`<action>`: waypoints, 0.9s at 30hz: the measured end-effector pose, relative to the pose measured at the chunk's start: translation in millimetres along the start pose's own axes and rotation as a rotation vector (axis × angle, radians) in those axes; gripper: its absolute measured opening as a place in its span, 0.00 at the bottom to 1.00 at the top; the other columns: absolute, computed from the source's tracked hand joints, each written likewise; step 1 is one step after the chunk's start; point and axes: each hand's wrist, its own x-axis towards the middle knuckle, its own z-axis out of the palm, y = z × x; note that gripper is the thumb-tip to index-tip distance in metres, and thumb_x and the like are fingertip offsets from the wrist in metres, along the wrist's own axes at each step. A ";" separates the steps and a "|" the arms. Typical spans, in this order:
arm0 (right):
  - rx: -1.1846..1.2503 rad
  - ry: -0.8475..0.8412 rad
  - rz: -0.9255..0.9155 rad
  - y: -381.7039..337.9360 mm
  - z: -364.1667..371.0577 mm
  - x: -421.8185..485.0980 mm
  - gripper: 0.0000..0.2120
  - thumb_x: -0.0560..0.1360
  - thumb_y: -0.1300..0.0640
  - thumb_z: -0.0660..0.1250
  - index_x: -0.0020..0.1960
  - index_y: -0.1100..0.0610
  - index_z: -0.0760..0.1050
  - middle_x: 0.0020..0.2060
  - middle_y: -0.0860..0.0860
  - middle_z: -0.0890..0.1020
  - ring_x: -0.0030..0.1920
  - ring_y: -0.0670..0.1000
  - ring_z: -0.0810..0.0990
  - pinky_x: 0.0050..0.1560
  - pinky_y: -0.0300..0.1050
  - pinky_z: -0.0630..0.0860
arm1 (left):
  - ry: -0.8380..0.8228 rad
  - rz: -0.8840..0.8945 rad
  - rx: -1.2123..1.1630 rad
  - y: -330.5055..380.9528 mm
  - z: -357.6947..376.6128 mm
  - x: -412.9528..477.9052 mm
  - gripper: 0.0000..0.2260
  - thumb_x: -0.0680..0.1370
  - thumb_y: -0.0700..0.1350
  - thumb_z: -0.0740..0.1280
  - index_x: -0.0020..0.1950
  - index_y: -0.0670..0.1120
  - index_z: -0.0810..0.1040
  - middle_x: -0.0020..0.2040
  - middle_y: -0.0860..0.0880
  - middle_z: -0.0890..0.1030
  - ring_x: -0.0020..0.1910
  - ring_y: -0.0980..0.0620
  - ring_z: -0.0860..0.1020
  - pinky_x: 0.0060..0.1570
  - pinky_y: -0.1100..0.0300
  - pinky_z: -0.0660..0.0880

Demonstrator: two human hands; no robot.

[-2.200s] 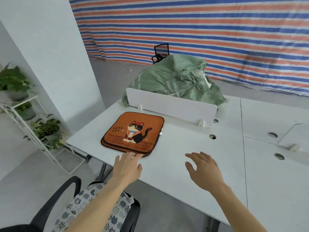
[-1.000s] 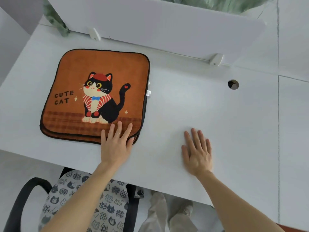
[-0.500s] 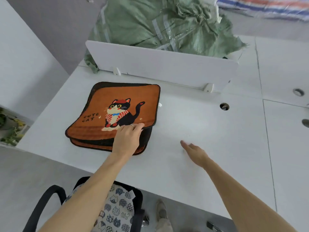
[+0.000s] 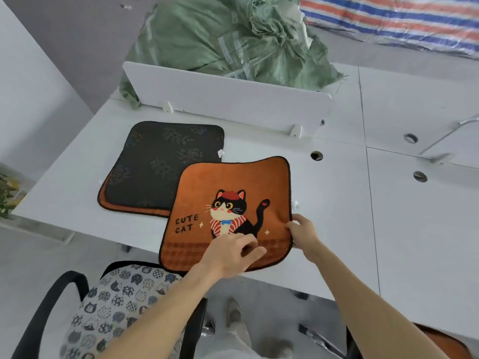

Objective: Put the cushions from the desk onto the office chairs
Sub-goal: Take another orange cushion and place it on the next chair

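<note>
An orange "CUTE CAT" cushion [image 4: 233,182] is lifted off the white desk [image 4: 337,216], its near edge hanging past the desk front. My left hand [image 4: 230,255] grips its near edge from on top, fingers curled. My right hand [image 4: 302,233] pinches its right near corner. A second cushion [image 4: 160,164] lies dark side up on the desk behind and to the left, partly covered by the held one. Below at the left is an office chair [image 4: 46,301] whose seat carries a cat-print cushion [image 4: 114,307]. At the bottom right an orange patch [image 4: 440,343] shows under my right arm; what it is I cannot tell.
A low white divider panel [image 4: 228,97] stands across the desk behind the cushions, with a crumpled green sack [image 4: 228,40] beyond it. Cable holes [image 4: 316,156] dot the desk at the right. A metal bracket [image 4: 440,141] lies far right. Plant leaves [image 4: 6,195] show at the left edge.
The top cushion has been pulled right and toward me off the stack, uncovering the dark-backed cushion beneath. My right hand left the desk and took hold of the cushion's corner.
</note>
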 end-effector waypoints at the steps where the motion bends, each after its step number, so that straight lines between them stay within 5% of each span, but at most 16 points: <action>1: 0.008 0.028 0.001 9.0 -5.2 -4.0 0.13 0.79 0.62 0.59 0.57 0.51 0.79 0.43 0.54 0.85 0.38 0.53 0.84 0.31 0.42 0.80 | 0.025 -0.026 -0.021 -5.9 1.3 -2.4 0.27 0.78 0.73 0.48 0.56 0.58 0.77 0.45 0.61 0.80 0.44 0.60 0.77 0.36 0.69 0.65; 4: -0.064 0.125 0.032 47.5 -25.1 -12.1 0.14 0.79 0.59 0.57 0.57 0.48 0.78 0.42 0.51 0.85 0.37 0.52 0.84 0.31 0.42 0.78 | 0.105 -0.192 -0.022 -31.0 5.6 -2.9 0.25 0.79 0.70 0.51 0.62 0.58 0.77 0.63 0.55 0.79 0.61 0.54 0.77 0.56 0.61 0.72; 7: -0.169 0.206 0.066 92.3 -44.7 -18.3 0.13 0.81 0.57 0.56 0.60 0.49 0.76 0.44 0.50 0.85 0.41 0.53 0.85 0.38 0.48 0.82 | 0.011 -0.576 0.012 -54.9 12.5 -1.8 0.30 0.78 0.70 0.54 0.74 0.55 0.67 0.78 0.45 0.64 0.76 0.44 0.64 0.71 0.44 0.65; 10: -0.273 0.271 0.099 125.4 -53.0 -22.8 0.15 0.82 0.56 0.57 0.68 0.51 0.71 0.48 0.50 0.82 0.42 0.52 0.82 0.41 0.47 0.79 | -0.057 -0.849 -0.227 -70.4 20.1 -2.0 0.30 0.79 0.62 0.61 0.78 0.52 0.59 0.76 0.42 0.64 0.71 0.40 0.70 0.67 0.40 0.70; 15: -0.252 0.306 0.124 141.3 -43.2 -25.2 0.27 0.80 0.57 0.63 0.76 0.52 0.57 0.57 0.56 0.81 0.49 0.58 0.82 0.49 0.55 0.82 | -0.038 -0.971 -0.349 -80.7 26.0 1.9 0.29 0.81 0.50 0.65 0.79 0.47 0.56 0.72 0.41 0.70 0.63 0.40 0.76 0.59 0.48 0.75; 21: -0.226 0.444 0.143 135.4 -28.7 -30.0 0.39 0.82 0.51 0.65 0.81 0.42 0.42 0.68 0.57 0.75 0.55 0.60 0.82 0.49 0.55 0.82 | -0.187 -0.910 -0.242 -88.6 28.3 16.6 0.14 0.83 0.49 0.58 0.62 0.42 0.77 0.56 0.43 0.82 0.47 0.46 0.78 0.48 0.53 0.73; 25: -0.273 0.426 0.199 142.9 -30.9 -28.8 0.31 0.80 0.54 0.63 0.80 0.50 0.54 0.62 0.56 0.77 0.49 0.56 0.79 0.43 0.47 0.77 | -0.118 -0.900 -0.324 -80.9 29.9 22.4 0.19 0.85 0.48 0.53 0.75 0.45 0.67 0.67 0.42 0.76 0.62 0.41 0.76 0.60 0.48 0.73; 27: -0.194 0.394 0.245 143.4 -35.7 -28.1 0.27 0.78 0.54 0.65 0.75 0.53 0.63 0.52 0.52 0.80 0.42 0.52 0.77 0.35 0.42 0.74 | -0.052 -0.889 -0.364 -72.0 29.6 26.7 0.19 0.85 0.48 0.52 0.75 0.46 0.66 0.67 0.43 0.76 0.62 0.41 0.75 0.57 0.49 0.73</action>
